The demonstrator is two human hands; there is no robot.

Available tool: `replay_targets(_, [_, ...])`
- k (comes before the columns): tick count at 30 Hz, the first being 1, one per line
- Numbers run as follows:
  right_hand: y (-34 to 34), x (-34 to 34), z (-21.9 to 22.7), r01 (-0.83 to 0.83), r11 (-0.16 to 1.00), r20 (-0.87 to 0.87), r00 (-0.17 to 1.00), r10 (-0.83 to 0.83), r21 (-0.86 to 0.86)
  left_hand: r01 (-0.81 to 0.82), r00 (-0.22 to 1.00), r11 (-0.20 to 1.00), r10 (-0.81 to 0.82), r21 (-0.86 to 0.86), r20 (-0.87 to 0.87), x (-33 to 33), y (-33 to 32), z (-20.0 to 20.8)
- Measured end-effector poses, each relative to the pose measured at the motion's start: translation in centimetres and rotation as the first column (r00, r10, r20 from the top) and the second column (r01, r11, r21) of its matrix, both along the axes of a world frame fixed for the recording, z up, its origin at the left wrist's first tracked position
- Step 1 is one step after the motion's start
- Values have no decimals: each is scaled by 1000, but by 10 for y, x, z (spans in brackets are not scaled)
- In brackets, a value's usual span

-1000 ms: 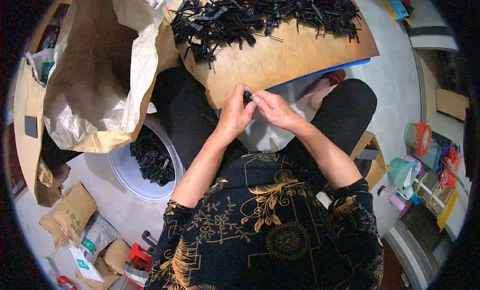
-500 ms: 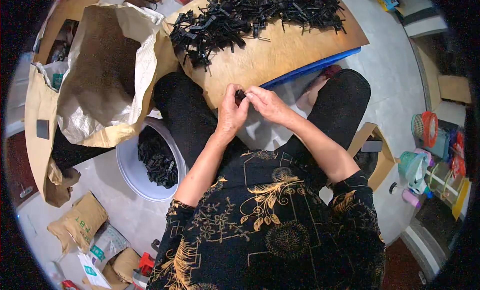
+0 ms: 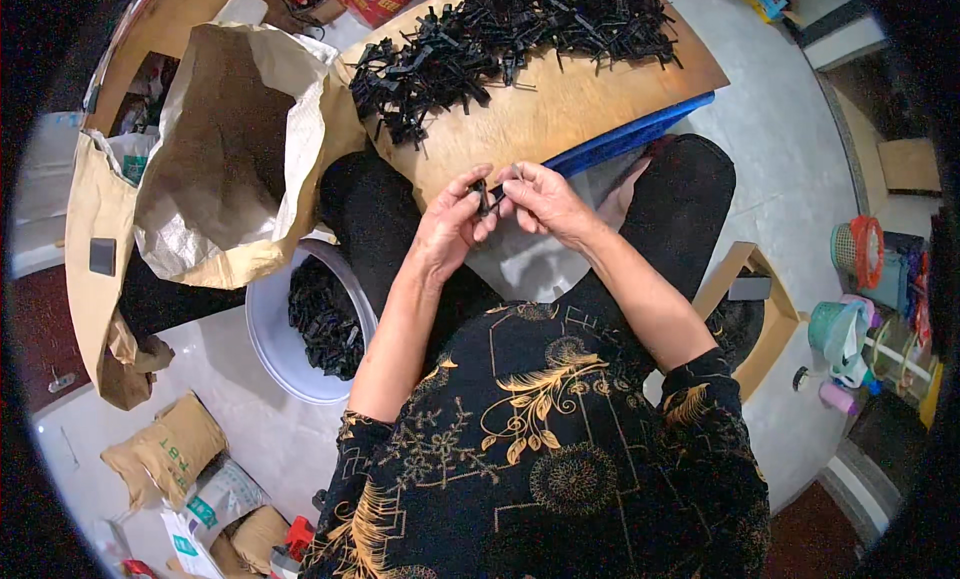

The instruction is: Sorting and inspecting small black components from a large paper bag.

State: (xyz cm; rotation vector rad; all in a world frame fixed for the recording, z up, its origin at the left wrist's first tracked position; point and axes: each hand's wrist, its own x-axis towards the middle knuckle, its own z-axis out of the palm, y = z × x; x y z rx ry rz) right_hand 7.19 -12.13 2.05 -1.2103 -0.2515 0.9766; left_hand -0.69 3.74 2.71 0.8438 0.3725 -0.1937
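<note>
Over my lap, just off the near edge of the wooden board (image 3: 520, 114), my left hand (image 3: 452, 219) pinches a small black plastic part (image 3: 484, 196) between thumb and fingers. My right hand (image 3: 545, 207) faces it with bent fingers, thumb and index closed at the right end of the same part. Fingers cover much of the part, so its exact kind is unclear. A large heap of similar black plastic pieces (image 3: 520, 29), with thin stems sticking out, covers the far side of the board.
Left of my leg stands a white bucket (image 3: 262, 329) partly filled with black pieces (image 3: 325, 324). Beyond it is an open woven sack (image 3: 290, 169). Packed bags (image 3: 175, 444) lie at lower left. A cardboard box (image 3: 775, 324) and baskets (image 3: 835, 329) stand to the right.
My hands have opened up a little around the black part and turned, so more of it shows between them. The whole view has shifted slightly.
</note>
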Motion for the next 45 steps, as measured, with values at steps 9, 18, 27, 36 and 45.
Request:
replay_targets(9, [-3, 4, -5, -155, 977, -208, 961, 184, 146, 244, 966, 958, -227, -149, 122, -2, -1, 9])
replay_targets(18, [7, 3, -9, -33, 999, 116, 993, 38, -43, 113, 941, 738, -294, 665, 167, 5, -12, -14])
replay_targets(27, [11, -3, -2, -96, 991, -197, 978, 75, -98, 45, 993, 811, -101, 584, 63, 8, -13, -11])
replay_targets(36, [18, -3, 2, -43, 997, -275, 961, 22, -71, -92, 986, 774, -15, 626, 164, 15, -16, -22])
replay_targets(45, [28, 1, -3, -25, 991, -293, 956, -14, -129, -175, 979, 734, 60, 656, 194, 17, -18, -29])
